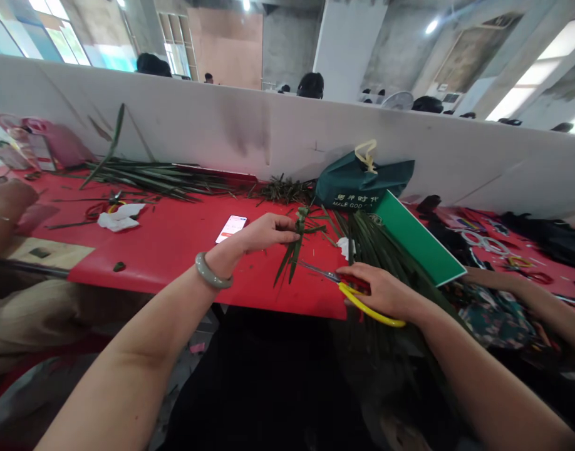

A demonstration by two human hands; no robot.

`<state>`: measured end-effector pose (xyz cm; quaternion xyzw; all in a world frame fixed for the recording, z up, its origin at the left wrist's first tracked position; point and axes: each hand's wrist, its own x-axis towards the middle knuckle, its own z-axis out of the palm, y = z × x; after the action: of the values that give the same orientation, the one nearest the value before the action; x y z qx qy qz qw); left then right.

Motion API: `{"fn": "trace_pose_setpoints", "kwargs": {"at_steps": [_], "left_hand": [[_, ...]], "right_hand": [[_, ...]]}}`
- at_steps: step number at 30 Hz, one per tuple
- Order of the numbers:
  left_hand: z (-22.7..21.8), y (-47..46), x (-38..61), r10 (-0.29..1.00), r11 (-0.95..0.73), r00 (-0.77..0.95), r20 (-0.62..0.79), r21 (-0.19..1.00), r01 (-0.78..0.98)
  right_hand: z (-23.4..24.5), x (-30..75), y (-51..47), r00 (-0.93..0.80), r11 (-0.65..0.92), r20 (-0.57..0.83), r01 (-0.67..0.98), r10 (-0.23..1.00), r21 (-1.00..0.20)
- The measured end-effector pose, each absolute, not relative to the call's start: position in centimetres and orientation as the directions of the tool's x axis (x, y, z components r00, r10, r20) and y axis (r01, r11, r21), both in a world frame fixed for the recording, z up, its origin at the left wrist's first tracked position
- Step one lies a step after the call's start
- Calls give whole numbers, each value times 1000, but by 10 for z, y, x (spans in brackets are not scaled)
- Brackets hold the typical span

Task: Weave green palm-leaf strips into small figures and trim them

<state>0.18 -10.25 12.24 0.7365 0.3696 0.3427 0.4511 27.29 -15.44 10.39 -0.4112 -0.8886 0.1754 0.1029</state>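
My left hand (pixel 274 230) pinches a small folded piece of green palm leaf (pixel 302 220) above the red table. Narrow pointed leaf ends hang down from it. Scissors (pixel 362 302) with yellow-and-red handles are in my right hand (pixel 379 287), their blades pointing left, close to the hanging leaf ends. Whether the blades touch the leaf I cannot tell. Just left of my left hand lies a phone (pixel 231 228) with its screen lit. Long palm leaves (pixel 379 241) spread beyond my right hand and hang over the table edge.
A dark green bag (pixel 357 181) and a green board (pixel 416 238) stand at the back right. Leaf scraps (pixel 285 190) and a pile of long leaves (pixel 160 177) lie along the white partition (pixel 198 119). Co-workers' arms show at left (pixel 8 200) and right (pixel 517 288).
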Motion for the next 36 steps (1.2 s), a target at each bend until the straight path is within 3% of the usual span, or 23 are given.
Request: {"fn": "trace_pose_setpoints", "kwargs": {"at_steps": [9, 28, 32, 36], "left_hand": [[126, -95, 3, 781, -418, 612, 125, 832, 364], [120, -96, 5, 832, -400, 528, 170, 844, 358], [112, -90, 5, 878, -342, 448, 167, 874, 344], [108, -86, 6, 909, -275, 401, 114, 888, 369]], "right_hand": [[118, 269, -145, -714, 702, 3, 688, 701, -183], [114, 254, -134, -785, 776, 15, 616, 620, 136], [103, 254, -126, -791, 781, 41, 609, 610, 141], [95, 252, -119, -772, 771, 36, 636, 635, 38]]}}
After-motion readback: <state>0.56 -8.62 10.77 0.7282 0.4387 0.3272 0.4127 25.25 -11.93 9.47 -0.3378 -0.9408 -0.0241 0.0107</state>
